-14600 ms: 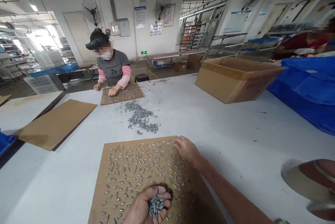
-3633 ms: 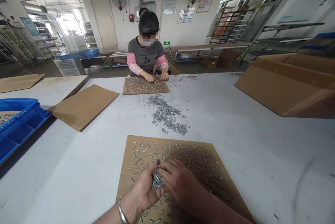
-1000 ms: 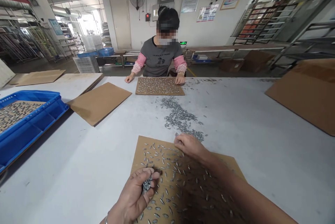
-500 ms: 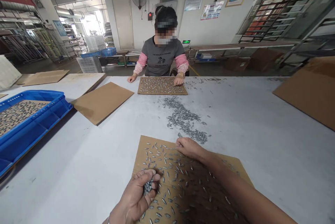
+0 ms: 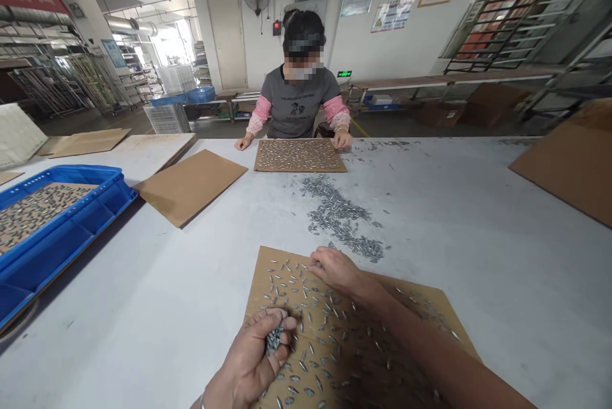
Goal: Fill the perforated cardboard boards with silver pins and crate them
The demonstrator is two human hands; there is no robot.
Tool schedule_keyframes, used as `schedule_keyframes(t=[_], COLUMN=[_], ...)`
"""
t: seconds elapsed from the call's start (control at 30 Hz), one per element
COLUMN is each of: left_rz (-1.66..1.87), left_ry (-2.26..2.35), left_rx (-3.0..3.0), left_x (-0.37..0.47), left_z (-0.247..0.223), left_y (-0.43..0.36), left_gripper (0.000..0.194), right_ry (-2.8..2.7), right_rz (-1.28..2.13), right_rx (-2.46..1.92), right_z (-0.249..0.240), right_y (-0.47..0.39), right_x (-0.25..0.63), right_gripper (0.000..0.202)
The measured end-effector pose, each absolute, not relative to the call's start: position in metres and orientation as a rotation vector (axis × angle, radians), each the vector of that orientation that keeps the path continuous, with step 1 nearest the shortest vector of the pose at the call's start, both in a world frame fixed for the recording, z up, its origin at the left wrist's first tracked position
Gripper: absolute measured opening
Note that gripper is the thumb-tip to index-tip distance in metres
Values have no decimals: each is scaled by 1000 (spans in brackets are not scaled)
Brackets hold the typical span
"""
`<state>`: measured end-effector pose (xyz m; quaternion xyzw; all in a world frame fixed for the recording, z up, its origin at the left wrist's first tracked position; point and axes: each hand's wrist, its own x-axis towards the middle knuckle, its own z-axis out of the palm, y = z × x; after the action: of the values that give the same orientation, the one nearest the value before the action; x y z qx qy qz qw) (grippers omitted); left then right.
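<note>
My left hand (image 5: 261, 348) is curled round a clump of small grey metal pieces (image 5: 274, 339), pointed at both ends. It hovers over the left part of a brown cardboard sheet (image 5: 261, 269), where many such pieces lie spread apart. Near the sheet's far edge is my right hand (image 5: 335, 267), its fingers pinched and turned down; whatever they hold is hidden. My right forearm crosses the sheet and shades its lower part. Beyond the sheet lies a loose heap of the same metal pieces (image 5: 339, 215).
Across the table (image 5: 157, 307) a person (image 5: 301, 97) sits behind another piece-covered cardboard sheet (image 5: 301, 155). To the left are a bare cardboard sheet (image 5: 191, 186) and a blue tray (image 5: 102, 208) with more pieces on cardboard. Another cardboard piece (image 5: 574, 164) lies at the right.
My right hand has shifted slightly left along the sheet's far edge. My left hand stays closed on its metal pieces. The other person's hand has moved off their sheet to its right edge.
</note>
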<state>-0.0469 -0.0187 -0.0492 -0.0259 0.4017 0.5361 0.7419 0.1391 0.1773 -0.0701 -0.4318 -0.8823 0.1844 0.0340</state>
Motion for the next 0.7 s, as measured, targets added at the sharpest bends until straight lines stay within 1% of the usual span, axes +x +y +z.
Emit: schedule_keyframes(t=[0.13, 0.27, 0.33, 0.4, 0.5, 0.57, 0.7], left_rz=[1188, 1226, 1223, 1232, 1293, 1314, 1310], left_ry=[842, 895, 931, 936, 928, 934, 951], left_rx=[-72, -6, 38, 59, 110, 145, 133], left_x=[-49, -51, -51, -50, -48, -47, -46], left_z=[-52, -56, -56, -56, -54, -52, -55], left_y=[-23, -29, -32, -34, -33, -31, -29], left_gripper=[20, 21, 25, 30, 32, 35, 41], right_ry=[-2824, -2832, -2737, -2620, -2502, -2431, -2307], right_rz=[443, 444, 547, 771, 1126, 1169, 1142], right_rx=[-1323, -1336, -1294, -1151, -889, -818, -847], right_z=[-76, -66, -55, -42, -29, -28, -40], right_y=[174, 169, 156, 136, 98, 78, 60], right_x=[132, 134, 131, 125, 112, 105, 102], right_gripper=[18, 17, 17, 17, 12, 12, 18])
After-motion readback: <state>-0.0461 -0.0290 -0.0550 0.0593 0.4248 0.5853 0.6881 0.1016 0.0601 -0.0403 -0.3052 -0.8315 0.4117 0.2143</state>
